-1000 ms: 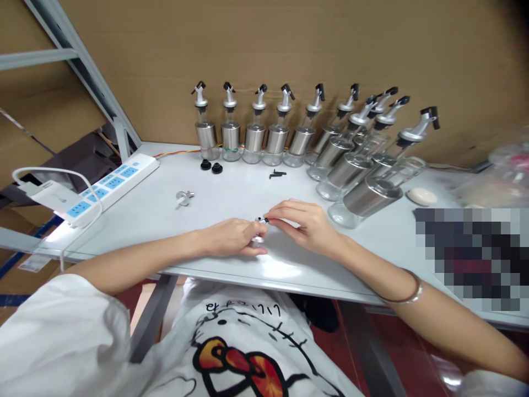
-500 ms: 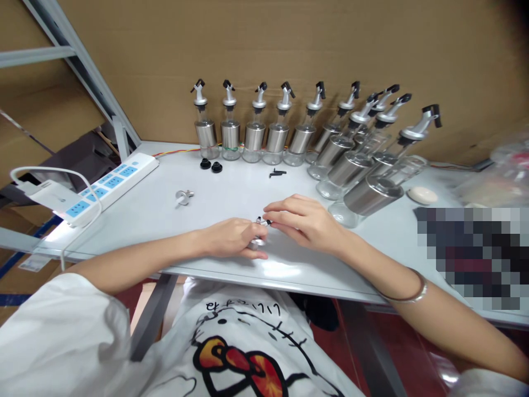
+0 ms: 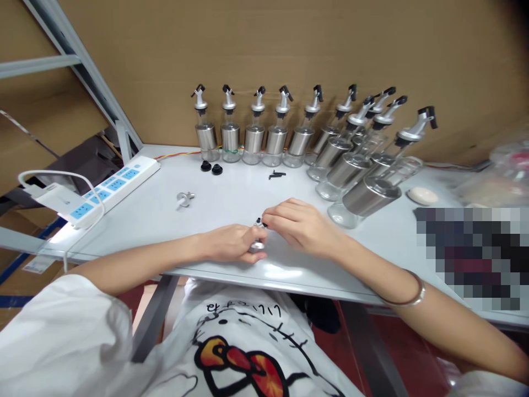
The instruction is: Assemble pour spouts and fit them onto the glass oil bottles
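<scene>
In the head view, your left hand [image 3: 233,242] pinches the silver pourer [image 3: 257,246] above the table [image 3: 231,198], spout end away from you. Your right hand's [image 3: 306,226] fingers bunch at a black piece [image 3: 265,225] right of that end; whether pinching, I cannot tell.

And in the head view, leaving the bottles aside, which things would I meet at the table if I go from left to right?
Power strip → loose spout → two black caps → held spout in the left hand → black bits → white oval object.
</scene>
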Demonstrator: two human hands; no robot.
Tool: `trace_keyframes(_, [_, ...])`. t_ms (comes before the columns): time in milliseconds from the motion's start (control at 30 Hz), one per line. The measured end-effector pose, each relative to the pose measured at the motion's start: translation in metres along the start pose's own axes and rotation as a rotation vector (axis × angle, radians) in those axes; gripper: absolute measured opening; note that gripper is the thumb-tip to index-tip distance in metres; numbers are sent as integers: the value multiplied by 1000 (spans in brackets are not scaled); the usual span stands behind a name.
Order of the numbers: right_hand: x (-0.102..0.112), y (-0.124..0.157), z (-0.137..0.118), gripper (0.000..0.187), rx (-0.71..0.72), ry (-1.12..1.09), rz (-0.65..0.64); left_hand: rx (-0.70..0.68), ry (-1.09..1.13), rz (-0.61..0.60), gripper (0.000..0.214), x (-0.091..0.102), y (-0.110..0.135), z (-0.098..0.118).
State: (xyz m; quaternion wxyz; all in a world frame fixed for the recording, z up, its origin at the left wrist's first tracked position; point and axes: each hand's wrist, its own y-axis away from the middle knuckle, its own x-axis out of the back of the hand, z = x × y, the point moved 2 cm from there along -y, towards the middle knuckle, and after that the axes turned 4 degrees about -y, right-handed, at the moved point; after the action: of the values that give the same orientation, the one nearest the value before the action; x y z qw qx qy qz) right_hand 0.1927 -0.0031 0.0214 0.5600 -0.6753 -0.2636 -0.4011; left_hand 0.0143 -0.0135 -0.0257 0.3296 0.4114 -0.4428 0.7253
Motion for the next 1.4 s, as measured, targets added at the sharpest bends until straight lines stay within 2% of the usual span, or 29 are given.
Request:
trace_keyframes(200, [-5,1,1,21,-4,-40,-6,-24,-94,6,8,4,1,-3])
trace_keyframes(367, [0,0,1,20,-31,-12,8,-76,-77,98,19,11,-3,-3])
trace_keyframes(467, [3,0,1,19,-54,40,56,-112,-42,143,30,17,-5,-4])
trace_keyframes(600, [4,0,5,16,-86,90,143,-77,-58,159,24,23,-4,-9])
trace_keyframes(667, [3,1,7,16,-100,84,142,-66,-77,163,24,25,-3,-11])
trace_keyframes(833, [-3,4,14,21,-213,2,54,-50,-87,179,24,26,-2,-15])
trace_keyframes(967, [-13,7,18,20,-250,-3,-177,-57,-61,254,26,27,-3,-19])
trace_keyframes(1033, [-16,7,18,23,-227,8,-240,-64,-56,269,26,27,-3,-20])
trace_keyframes(1200, [-20,8,17,25,-179,-12,-272,-58,-57,227,25,26,-2,-21])
trace_keyframes(1400, [-23,4,17,18,-195,-37,-248,3,-56,158,23,22,-1,-22])
